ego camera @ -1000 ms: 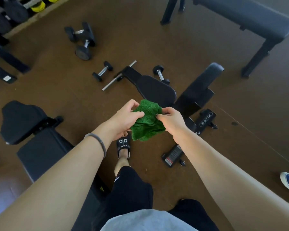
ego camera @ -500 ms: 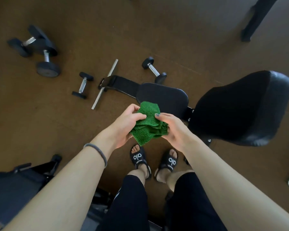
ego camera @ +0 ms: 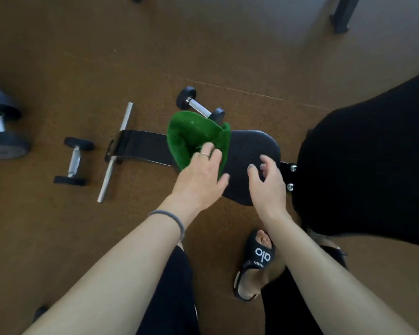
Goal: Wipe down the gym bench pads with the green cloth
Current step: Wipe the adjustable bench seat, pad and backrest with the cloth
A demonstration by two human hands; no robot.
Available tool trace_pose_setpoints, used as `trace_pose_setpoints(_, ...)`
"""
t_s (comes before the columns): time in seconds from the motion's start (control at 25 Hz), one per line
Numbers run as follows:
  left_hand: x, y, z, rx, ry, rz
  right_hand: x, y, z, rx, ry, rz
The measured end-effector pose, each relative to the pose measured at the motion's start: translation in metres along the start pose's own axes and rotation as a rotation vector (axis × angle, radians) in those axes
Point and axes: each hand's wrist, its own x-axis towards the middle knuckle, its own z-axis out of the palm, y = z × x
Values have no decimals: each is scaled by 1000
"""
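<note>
The green cloth [ego camera: 196,139] hangs loosely bunched over the narrow end of the black seat pad [ego camera: 252,151], gripped from below by my left hand [ego camera: 201,175]. My right hand [ego camera: 267,182] hovers just above the same pad with its fingers spread and nothing in them, a little right of the cloth. The large black back pad [ego camera: 373,165] rises at the right, joined to the seat pad by a bolted bracket [ego camera: 291,176].
Two small dumbbells lie on the brown floor, one [ego camera: 73,161] left of the bench foot and one [ego camera: 200,106] behind the cloth. Larger dumbbells [ego camera: 3,131] sit at the far left. A steel crossbar [ego camera: 115,151] ends the bench frame. My sandalled foot [ego camera: 254,262] stands below.
My right hand has let go of the cloth and opened over the seat pad. My left hand has carried the cloth forward and it has spread out. The view has moved closer to the bench.
</note>
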Motion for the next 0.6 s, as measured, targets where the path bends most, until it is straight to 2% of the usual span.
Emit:
trace_pose_setpoints(0.04,15,-7,28,63,-120,41,16,18,10,-92,60,-70)
trace_pose_setpoints(0.08,30,-17,56,173,-163,101,32,38,20,-197,128,-130)
trace_pose_setpoints(0.16,53,-32,95,378,-124,200,54,72,35,-396,229,-180)
trace_pose_setpoints(0.24,68,-46,124,417,-63,244,68,102,53,-500,270,-180)
trace_pose_setpoints(0.36,89,-56,147,398,82,321,80,132,80,-518,418,-248)
trace_pose_setpoints(0.48,132,-46,144,423,120,394,89,140,94,-491,620,-289)
trace_pose_setpoints(0.6,137,-34,140,417,150,402,93,141,94,-418,660,-292)
